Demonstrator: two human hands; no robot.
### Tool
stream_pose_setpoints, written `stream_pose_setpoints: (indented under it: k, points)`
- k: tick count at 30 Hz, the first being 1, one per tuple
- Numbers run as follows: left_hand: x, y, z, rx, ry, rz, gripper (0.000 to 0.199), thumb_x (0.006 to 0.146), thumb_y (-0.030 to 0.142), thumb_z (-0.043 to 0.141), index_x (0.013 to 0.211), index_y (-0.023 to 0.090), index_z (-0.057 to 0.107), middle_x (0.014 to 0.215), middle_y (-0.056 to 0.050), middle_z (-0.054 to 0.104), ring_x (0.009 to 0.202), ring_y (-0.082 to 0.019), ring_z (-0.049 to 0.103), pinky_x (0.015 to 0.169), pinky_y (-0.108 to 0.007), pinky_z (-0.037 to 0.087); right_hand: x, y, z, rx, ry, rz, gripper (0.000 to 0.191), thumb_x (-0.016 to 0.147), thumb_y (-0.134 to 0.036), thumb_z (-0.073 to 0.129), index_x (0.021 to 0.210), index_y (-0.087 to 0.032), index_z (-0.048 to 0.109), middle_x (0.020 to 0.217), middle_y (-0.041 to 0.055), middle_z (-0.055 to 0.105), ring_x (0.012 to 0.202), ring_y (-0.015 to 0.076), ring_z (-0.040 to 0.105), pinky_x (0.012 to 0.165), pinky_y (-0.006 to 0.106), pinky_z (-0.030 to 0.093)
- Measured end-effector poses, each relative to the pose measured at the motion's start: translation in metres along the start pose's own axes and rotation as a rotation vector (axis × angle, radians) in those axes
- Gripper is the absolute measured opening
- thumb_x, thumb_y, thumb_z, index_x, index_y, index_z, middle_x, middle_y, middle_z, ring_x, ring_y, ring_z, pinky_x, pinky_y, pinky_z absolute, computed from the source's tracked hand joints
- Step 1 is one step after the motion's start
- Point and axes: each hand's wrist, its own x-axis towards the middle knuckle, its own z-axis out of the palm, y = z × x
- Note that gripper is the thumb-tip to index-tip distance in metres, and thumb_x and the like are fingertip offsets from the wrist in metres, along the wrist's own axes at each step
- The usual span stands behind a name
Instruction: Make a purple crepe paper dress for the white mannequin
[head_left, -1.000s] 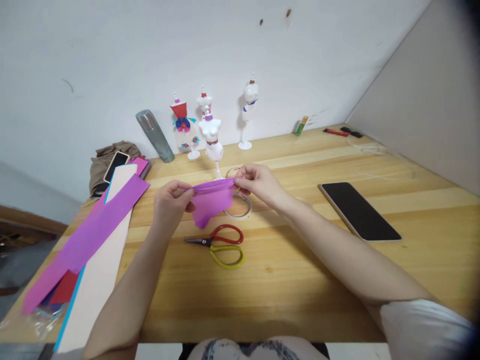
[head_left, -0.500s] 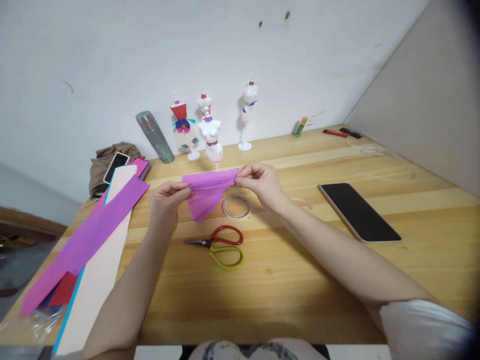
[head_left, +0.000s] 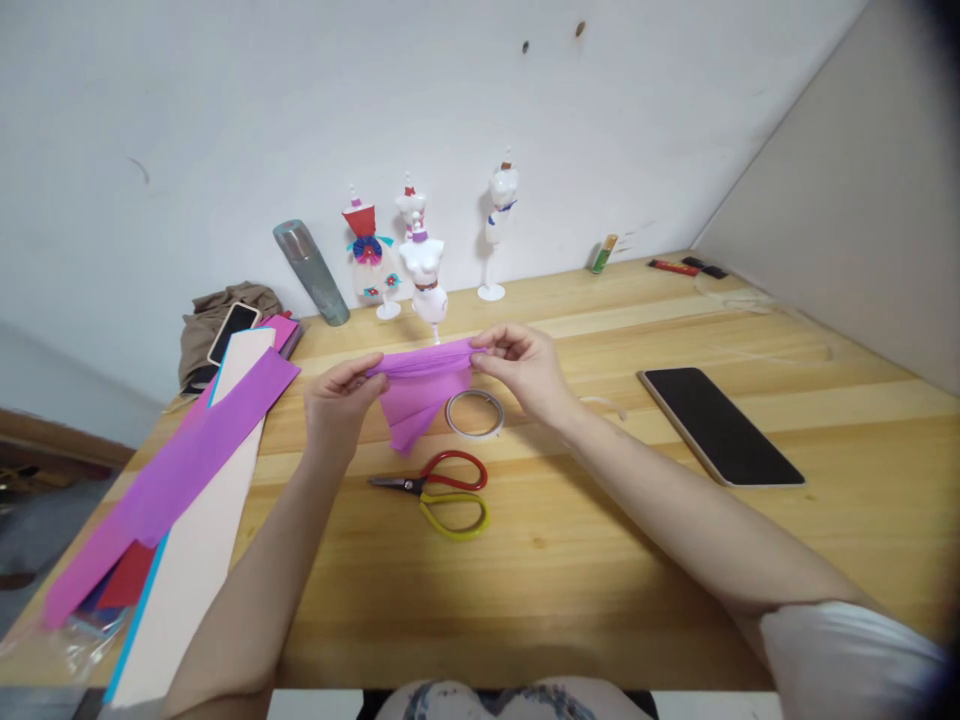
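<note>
One thin purple crepe-looking sheet is held up pretty much mid-scene, over a light wooden table. Its left end is pinched between thumb and fingers of the left hand, and its right end is gripped the same way by the right hand. A narrow band is folded along the top, pulled fairly straight, with a loose flap hanging below; whether the flap touches the wood can't be told. On the near side, scissors with one red and one yellow loop handle are laid flat, blades pointing left. A thin silvery ring is seen just right of the flap. Farther back, the base of a small white torso stand with a brown waistband is hidden by the sheet. Over on the right, a black-screened phone is parked flat.
</note>
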Motion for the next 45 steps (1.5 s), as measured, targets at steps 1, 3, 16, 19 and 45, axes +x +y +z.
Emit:
stream_pose_setpoints:
  k: [1, 3, 16, 19, 45]
  points:
    - [0.000, -0.001, 0.000, 0.041, 0.008, 0.023, 0.026, 0.057, 0.023, 0.080, 0.082, 0.019, 0.079, 0.067, 0.000, 0.074, 0.060, -0.014, 0.066, 0.064, -0.029, 0.056, 0.000, 0.001, 0.000, -0.016, -0.010, -0.014, 0.019, 0.061, -0.028, 0.078, 0.077, -0.020, 0.072, 0.066, -0.0018, 0.065, 0.059, 0.0120, 0.055, 0.061, 0.030, 0.049]
    - [-0.001, -0.002, -0.002, 0.124, 0.013, 0.081, 0.022, 0.062, 0.023, 0.078, 0.084, 0.020, 0.079, 0.072, -0.001, 0.075, 0.064, -0.015, 0.068, 0.066, -0.029, 0.056, 0.000, 0.003, -0.001, -0.046, -0.030, -0.048, 0.020, 0.065, -0.028, 0.076, 0.084, -0.021, 0.075, 0.075, 0.0005, 0.070, 0.066, 0.0142, 0.059, 0.067, 0.032, 0.051]
    - [-0.003, -0.003, -0.005, 0.335, -0.011, 0.188, 0.013, 0.076, 0.022, 0.067, 0.084, 0.021, 0.077, 0.072, 0.000, 0.073, 0.068, -0.014, 0.069, 0.069, -0.026, 0.054, 0.000, 0.005, -0.004, -0.338, -0.066, -0.256, 0.012, 0.080, -0.025, 0.065, 0.082, -0.025, 0.076, 0.083, 0.0033, 0.070, 0.081, 0.0201, 0.063, 0.077, 0.036, 0.050]
    - [-0.005, -0.003, -0.003, 0.365, 0.000, 0.157, 0.012, 0.076, 0.024, 0.066, 0.082, 0.019, 0.076, 0.067, 0.000, 0.072, 0.065, -0.014, 0.069, 0.066, -0.025, 0.054, 0.001, 0.008, -0.005, -0.386, -0.062, -0.258, 0.011, 0.080, -0.025, 0.064, 0.080, -0.025, 0.075, 0.083, 0.0037, 0.071, 0.082, 0.0210, 0.064, 0.079, 0.038, 0.050]
    - [-0.002, 0.002, 0.006, -0.105, 0.041, -0.128, 0.015, 0.051, 0.023, 0.081, 0.063, 0.018, 0.073, 0.057, 0.001, 0.070, 0.055, -0.013, 0.064, 0.061, -0.027, 0.054, -0.001, 0.001, 0.000, -0.022, 0.004, 0.030, 0.018, 0.061, -0.033, 0.081, 0.072, -0.021, 0.074, 0.077, 0.0034, 0.076, 0.070, 0.0174, 0.068, 0.074, 0.036, 0.057]
